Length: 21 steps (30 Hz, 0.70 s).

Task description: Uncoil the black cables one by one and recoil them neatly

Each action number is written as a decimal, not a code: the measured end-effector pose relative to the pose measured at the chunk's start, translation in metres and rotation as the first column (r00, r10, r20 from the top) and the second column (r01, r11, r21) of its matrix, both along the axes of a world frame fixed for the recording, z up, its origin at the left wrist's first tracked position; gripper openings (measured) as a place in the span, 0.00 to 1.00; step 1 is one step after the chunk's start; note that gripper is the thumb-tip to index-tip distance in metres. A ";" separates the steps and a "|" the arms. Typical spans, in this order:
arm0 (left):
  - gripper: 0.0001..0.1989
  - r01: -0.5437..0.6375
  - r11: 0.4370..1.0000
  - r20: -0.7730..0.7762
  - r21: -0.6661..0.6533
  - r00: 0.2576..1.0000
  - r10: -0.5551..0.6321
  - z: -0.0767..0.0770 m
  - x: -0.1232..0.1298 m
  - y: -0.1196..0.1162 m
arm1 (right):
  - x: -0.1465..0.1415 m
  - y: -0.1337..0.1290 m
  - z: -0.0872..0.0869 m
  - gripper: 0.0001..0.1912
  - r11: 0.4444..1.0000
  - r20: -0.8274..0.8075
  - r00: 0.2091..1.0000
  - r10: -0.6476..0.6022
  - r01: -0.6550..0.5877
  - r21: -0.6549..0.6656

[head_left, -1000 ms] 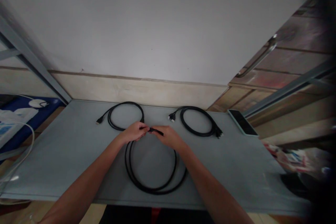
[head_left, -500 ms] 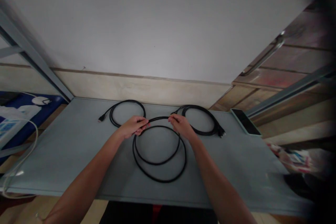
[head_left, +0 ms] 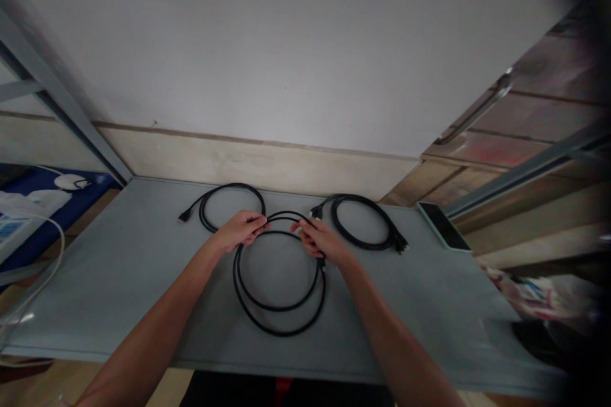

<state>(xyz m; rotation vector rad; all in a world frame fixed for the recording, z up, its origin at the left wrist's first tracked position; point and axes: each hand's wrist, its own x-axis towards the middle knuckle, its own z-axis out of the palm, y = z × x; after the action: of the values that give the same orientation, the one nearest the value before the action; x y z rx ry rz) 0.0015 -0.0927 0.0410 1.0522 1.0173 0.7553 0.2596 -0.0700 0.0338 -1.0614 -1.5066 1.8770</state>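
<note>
A black cable [head_left: 281,310] hangs in loose loops between my two hands, its lower loops over the grey tabletop [head_left: 133,261]. My left hand [head_left: 242,229] pinches the loops at their upper left. On the upper right, my right hand [head_left: 319,238] has its fingers closed around the same cable. One dark connector end shows just below the right hand. Behind the left hand lies a coiled black cable [head_left: 232,185] with its plug [head_left: 184,216] pointing left. Another coiled black cable [head_left: 361,245] rests behind the right hand, its plugs [head_left: 401,243] at the right side.
A phone [head_left: 443,227] with a pale green edge lies at the table's back right. A white wall [head_left: 267,51] rises behind the table. Metal frame posts [head_left: 71,105] stand at both sides. At far left, a white cord [head_left: 61,248] hangs by a blue surface.
My right hand has moved slightly left and down, gathering the cable's loops closer together. A connector end now shows below it. The left hand keeps its grip in nearly the same place.
</note>
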 end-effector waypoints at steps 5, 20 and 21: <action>0.23 0.054 0.998 -0.093 0.023 0.994 -0.052 0.002 -0.001 -0.002 | -0.007 -0.009 0.009 0.25 0.996 -0.069 0.996 0.056 -0.060 -0.066; 0.23 0.091 0.995 -0.127 0.037 0.988 -0.086 -0.001 0.020 -0.009 | -0.020 -0.013 -0.001 0.17 0.982 0.195 0.978 0.079 -0.110 0.156; 0.23 0.077 0.997 -0.102 0.022 0.992 -0.075 -0.001 0.021 -0.009 | -0.019 -0.011 -0.003 0.19 0.983 0.177 0.982 0.067 -0.096 0.159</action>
<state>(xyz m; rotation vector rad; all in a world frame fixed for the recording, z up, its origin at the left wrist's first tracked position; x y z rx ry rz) 0.0224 -0.1014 0.0398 1.1547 1.0500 0.6598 0.2401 -0.0813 0.0312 -1.1215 -1.7960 1.7133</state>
